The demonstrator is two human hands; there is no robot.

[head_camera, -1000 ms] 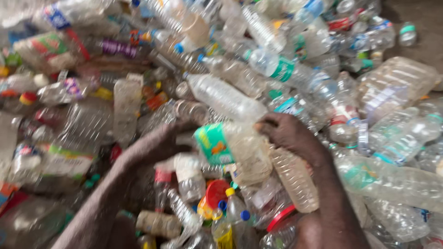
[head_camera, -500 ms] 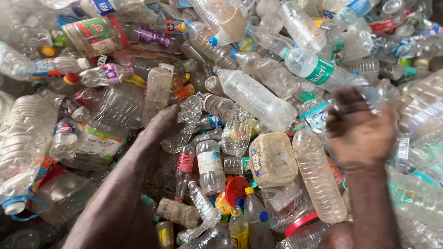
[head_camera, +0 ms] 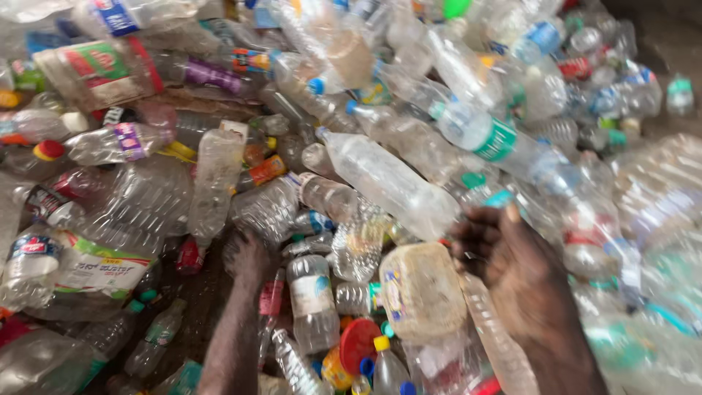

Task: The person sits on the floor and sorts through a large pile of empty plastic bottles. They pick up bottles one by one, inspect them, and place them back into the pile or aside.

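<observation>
My left hand [head_camera: 247,262] reaches down into a heap of empty plastic bottles, its fingers pushed under a crushed clear bottle [head_camera: 265,211] and mostly hidden. My right hand [head_camera: 512,256] hovers over the heap on the right with fingers curled in; I see nothing in them. Between my hands lie a small clear bottle with a white label [head_camera: 311,301] and a cloudy, dirty plastic tub [head_camera: 422,290]. A large clear bottle [head_camera: 387,183] lies slantwise just above them.
The heap fills the whole view. A red lid [head_camera: 357,344] and a yellow-capped bottle [head_camera: 385,366] lie near the bottom. A green-banded bottle [head_camera: 488,139] lies at upper right, a red and green labelled one [head_camera: 99,73] at upper left. Bare ground [head_camera: 658,44] shows top right.
My right hand has come down and left toward the cloudy tub. My left hand has slid lower and deeper among the bottles. The view has shifted over the heap.
</observation>
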